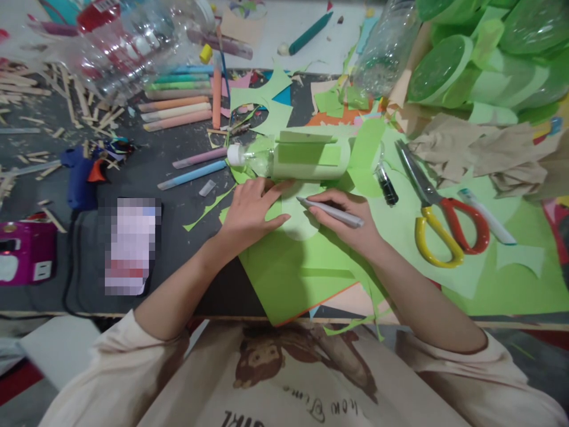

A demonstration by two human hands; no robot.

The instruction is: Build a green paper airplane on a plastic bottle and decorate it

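My right hand (349, 216) grips a grey marker pen (333, 212), its tip close to a pale green paper circle (300, 222). The circle lies on bright green paper sheets (284, 273). On the circle's left side rests my left hand (253, 207), flat with its fingers spread. Just beyond both hands, a plastic bottle (258, 157) with a white cap lies on its side, wrapped in pale green paper (311, 169). Whether the pen tip touches the paper I cannot tell.
Scissors (438, 207) with red and yellow handles lie to the right, near crumpled brown paper (480, 154). On the left are a phone (128, 249), a blue glue gun (82, 178) and a magenta box (26, 252). Markers (178, 110), wood sticks and clear bottles (386, 53) fill the back.
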